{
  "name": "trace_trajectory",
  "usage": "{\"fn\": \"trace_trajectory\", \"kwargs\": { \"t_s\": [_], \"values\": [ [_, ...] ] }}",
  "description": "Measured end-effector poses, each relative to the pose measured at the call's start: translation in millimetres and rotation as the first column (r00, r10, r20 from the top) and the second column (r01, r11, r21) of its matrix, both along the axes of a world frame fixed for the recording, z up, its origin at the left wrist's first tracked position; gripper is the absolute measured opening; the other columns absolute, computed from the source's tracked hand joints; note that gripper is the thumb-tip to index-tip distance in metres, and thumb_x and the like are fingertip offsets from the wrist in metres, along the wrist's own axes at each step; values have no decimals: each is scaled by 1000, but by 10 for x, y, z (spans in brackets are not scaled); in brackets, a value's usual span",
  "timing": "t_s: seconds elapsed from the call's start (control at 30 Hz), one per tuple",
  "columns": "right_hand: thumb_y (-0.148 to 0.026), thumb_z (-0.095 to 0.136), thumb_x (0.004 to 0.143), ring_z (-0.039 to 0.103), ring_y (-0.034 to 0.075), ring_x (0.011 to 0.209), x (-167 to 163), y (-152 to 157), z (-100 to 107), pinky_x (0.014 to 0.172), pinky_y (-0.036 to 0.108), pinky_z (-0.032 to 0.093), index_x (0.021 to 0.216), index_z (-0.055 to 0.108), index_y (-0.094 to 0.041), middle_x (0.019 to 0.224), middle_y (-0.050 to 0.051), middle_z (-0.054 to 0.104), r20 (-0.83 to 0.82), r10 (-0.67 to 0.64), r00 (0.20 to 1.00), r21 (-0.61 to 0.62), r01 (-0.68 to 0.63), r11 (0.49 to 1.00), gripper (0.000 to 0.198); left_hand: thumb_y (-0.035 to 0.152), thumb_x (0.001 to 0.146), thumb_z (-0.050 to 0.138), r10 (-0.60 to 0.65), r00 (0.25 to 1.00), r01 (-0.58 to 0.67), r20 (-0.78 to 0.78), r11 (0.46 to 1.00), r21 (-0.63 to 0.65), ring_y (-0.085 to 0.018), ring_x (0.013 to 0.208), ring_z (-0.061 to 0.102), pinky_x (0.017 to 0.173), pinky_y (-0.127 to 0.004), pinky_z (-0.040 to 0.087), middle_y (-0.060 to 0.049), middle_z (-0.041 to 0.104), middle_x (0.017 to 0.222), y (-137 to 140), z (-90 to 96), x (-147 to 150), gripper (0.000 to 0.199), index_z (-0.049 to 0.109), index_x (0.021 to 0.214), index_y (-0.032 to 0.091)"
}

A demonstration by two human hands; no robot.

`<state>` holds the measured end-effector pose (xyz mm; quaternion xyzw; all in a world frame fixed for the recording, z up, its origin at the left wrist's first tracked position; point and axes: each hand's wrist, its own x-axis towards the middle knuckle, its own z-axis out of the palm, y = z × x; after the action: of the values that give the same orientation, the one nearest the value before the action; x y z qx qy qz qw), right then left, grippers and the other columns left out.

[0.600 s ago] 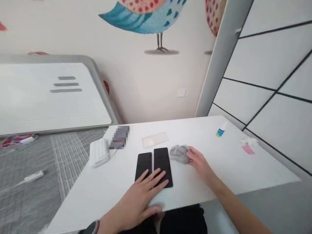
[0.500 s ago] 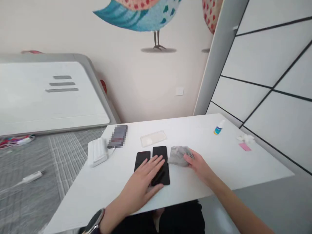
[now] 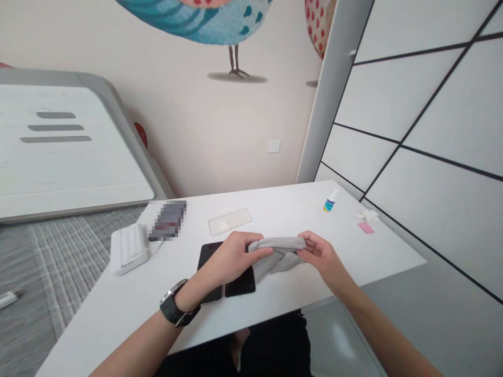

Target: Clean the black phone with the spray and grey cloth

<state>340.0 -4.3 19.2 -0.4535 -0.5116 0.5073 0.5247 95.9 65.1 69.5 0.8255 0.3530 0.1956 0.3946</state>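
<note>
A grey cloth [image 3: 278,244] is stretched between my two hands just above the white table. My left hand [image 3: 241,256] pinches its left end between thumb and fingers. At the right end, my right hand [image 3: 318,254] grips it the same way, and the loose part hangs in folds below. Two black phones lie side by side under my left hand and wrist: the right phone [image 3: 241,284] shows its lower part, and the left phone [image 3: 208,254] is partly covered by my forearm. A clear phone case [image 3: 230,221] lies flat beyond them.
On the white table [image 3: 298,209] stand a small spray bottle [image 3: 330,201] and, farther right, crumpled white tissue [image 3: 368,215] with a pink slip [image 3: 365,228]. A white packet [image 3: 129,248] and a blurred-out dark item [image 3: 168,220] lie at the left. A bed [image 3: 78,246] adjoins the table.
My left hand has lifted off the phones and taken hold of the grey cloth. The bunched cloth is now stretched out between both hands. The view has turned somewhat to the right.
</note>
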Motion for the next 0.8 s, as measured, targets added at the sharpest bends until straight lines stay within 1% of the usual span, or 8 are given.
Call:
{"fn": "trace_trajectory", "kwargs": {
  "t_s": [0.13,0.23,0.4,0.53,0.6,0.7,0.77,0.8],
  "values": [
    [-48,80,86,55,16,77,132,-53,84,69,26,44,95,63,-22,84,-2,58,44,47,998,19,-48,999,33,58,100,58,-6,1000,5,16,999,33,-10,62,42,57,-24,31,6,49,66,-42,74,-4,49,56,70,19],
    [-46,79,88,53,14,68,190,-35,136,60,25,41,90,64,-21,77,-2,57,105,68,992,18,-70,997,30,53,101,58,4,999,-8,37,995,102,-11,66,49,61,-25,36,5,56,69,-3,139,-8,46,58,70,19],
    [-49,77,89,55,15,71,240,324,248,65,26,45,85,68,-20,76,-2,60,152,-106,983,173,79,982,30,38,100,64,44,995,-67,93,964,257,-14,75,60,72,-27,42,3,69,79,260,279,2,30,70,78,20],
    [-46,75,91,63,19,83,333,586,448,78,31,51,89,73,-23,85,1,69,144,-285,948,353,220,909,23,36,101,65,143,970,-208,194,905,372,-19,92,65,80,-30,47,-2,75,99,434,392,53,19,78,97,23],
    [-39,75,93,66,21,93,416,567,507,88,35,52,92,76,-25,93,3,74,151,-335,930,427,244,871,15,32,101,64,120,969,-212,216,855,474,-19,97,66,84,-31,50,-3,75,104,425,361,74,17,79,104,25],
    [-27,71,96,68,24,107,570,358,386,102,40,50,99,79,-28,104,4,77,303,-315,900,534,113,838,10,22,102,61,-35,995,-32,91,768,640,-20,104,67,90,-33,52,-4,74,113,288,111,76,21,77,114,27],
    [-19,64,98,69,24,111,675,153,162,106,44,49,105,79,-29,110,5,77,483,-243,841,510,-45,859,19,19,103,57,-124,986,166,-110,749,642,-21,105,67,88,-35,54,-5,73,117,135,-140,52,24,75,118,25],
    [-17,60,99,69,23,112,722,49,30,109,45,48,107,78,-30,112,4,77,567,-189,802,457,-115,882,23,18,104,55,-153,965,256,-214,737,626,-21,103,68,85,-35,55,-5,74,115,49,-260,34,23,73,117,23]
  ]
}}
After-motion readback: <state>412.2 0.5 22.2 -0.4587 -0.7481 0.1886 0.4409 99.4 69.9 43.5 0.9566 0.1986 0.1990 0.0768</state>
